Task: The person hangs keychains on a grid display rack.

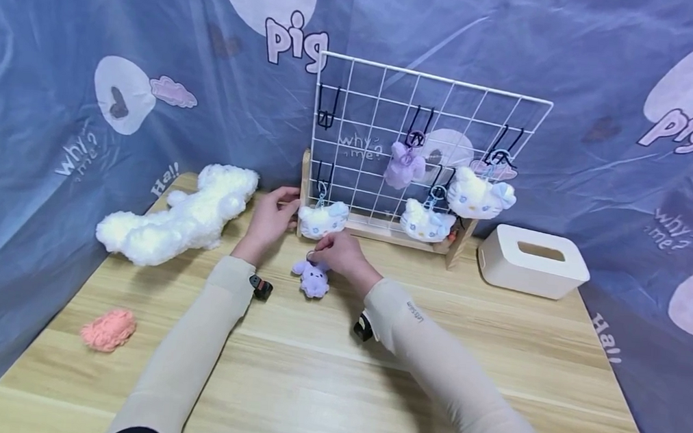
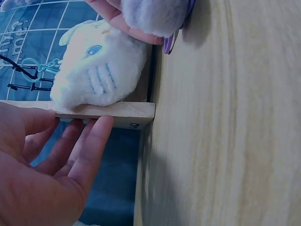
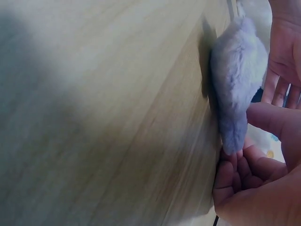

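Note:
My right hand (image 1: 346, 256) pinches the top of a small purple plush keychain (image 1: 314, 282), low over the tabletop in front of the rack. In the right wrist view, the fingers meet one end of this plush (image 3: 237, 70). My left hand (image 1: 273, 218) rests its fingertips on the left wooden post (image 2: 136, 113) of the rack, fingers only loosely bent. Just right of that post, a white cat-face plush keychain (image 1: 323, 223) hangs from a black hook by a blue ring. The white wire grid rack (image 1: 378, 137) stands upright on its wooden base.
Another purple plush (image 1: 404, 166) and two white cat plushes, one middle (image 1: 427, 221) and one right (image 1: 480, 195), hang on the grid. An unused hook (image 1: 326, 115) sits upper left. A tissue box (image 1: 531, 263), fluffy white piece (image 1: 182, 219) and pink yarn bundle (image 1: 109, 330) lie around.

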`<state>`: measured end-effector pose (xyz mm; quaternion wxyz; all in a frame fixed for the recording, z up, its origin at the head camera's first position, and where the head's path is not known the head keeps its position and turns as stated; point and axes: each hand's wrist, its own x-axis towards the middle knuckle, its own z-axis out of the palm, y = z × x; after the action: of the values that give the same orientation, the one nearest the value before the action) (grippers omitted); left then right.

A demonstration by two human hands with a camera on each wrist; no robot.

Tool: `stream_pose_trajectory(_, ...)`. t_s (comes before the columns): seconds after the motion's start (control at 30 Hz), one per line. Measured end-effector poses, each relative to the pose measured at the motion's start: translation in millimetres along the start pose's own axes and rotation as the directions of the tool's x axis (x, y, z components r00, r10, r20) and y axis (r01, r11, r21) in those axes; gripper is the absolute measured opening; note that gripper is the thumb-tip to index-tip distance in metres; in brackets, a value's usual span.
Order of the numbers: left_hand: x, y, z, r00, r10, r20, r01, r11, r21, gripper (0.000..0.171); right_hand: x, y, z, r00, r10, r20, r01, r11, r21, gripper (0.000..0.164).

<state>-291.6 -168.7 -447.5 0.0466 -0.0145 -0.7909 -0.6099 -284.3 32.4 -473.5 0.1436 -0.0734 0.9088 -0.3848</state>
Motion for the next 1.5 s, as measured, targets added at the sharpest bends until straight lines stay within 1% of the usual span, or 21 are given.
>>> stream_pose_trajectory(0.03,-0.7,0.1,-0.4,1.0,-0.002,0.0,0.002,1.0,0.0,0.04,2,2,1,1.0,0.003,-0.001,-0.003,1.0,-0.004,0.017)
stream_pose_trajectory(0.17,-1.4,0.6,-1.1,1.0,0.007,-0.004,-0.007,1.0,0.004,0.04,-12,-13,-4,1.0,0.012,0.009,-0.012,1.0,-0.004,0.016)
stream_pose_trajectory(0.27,-1.4,1.2,-1.3,1.0,0.013,-0.011,-0.013,1.0,0.002,0.04,-22,-22,-6,1.0,0.007,-0.003,-0.007,1.0,-0.001,0.014)
stream_pose_trajectory(0.37,-1.9,1.8,-1.3,1.0,0.01,-0.013,-0.01,1.0,-0.007,0.04,-27,-26,-6,1.0,0.01,-0.009,-0.01,1.0,-0.003,0.012)
stream_pose_trajectory(0.6,-1.9,2.1,-0.8,1.0,0.012,-0.008,-0.012,1.0,0.004,0.04,-27,-27,-6,1.0,0.017,-0.019,-0.017,0.999,-0.037,0.013)
stream_pose_trajectory(0.9,-0.9,2.1,-1.1,1.0,0.017,-0.01,-0.017,1.0,-0.013,0.04,-25,-25,-14,0.999,-0.03,0.032,0.031,0.998,-0.049,0.026)
stream_pose_trajectory(0.97,-0.7,2.1,-0.9,1.0,0.016,-0.008,-0.016,1.0,-0.012,0.04,-25,-24,-17,0.998,-0.039,0.053,0.042,0.998,-0.048,0.025)
stream_pose_trajectory(1.13,-0.6,2.4,-0.4,1.0,0.014,-0.01,-0.014,1.0,-0.004,0.04,-25,-20,-25,0.992,-0.059,0.11,0.059,0.998,0.003,0.024)
stream_pose_trajectory(1.2,-1.1,2.5,-0.3,1.0,0.011,-0.009,-0.011,1.0,-0.008,0.04,-25,-18,-28,0.991,-0.065,0.121,0.065,0.998,0.005,0.023)
stream_pose_trajectory(1.33,-1.7,0.8,-0.2,1.0,0.003,-0.009,-0.003,1.0,-0.013,0.041,-28,-16,-32,0.988,-0.087,0.131,0.09,0.996,-0.022,0.019)
stream_pose_trajectory(1.5,-1.8,0.2,-0.7,1.0,0.009,-0.01,-0.009,1.0,-0.012,0.041,-35,-19,-40,0.983,-0.115,0.146,0.116,0.993,0.003,0.014)
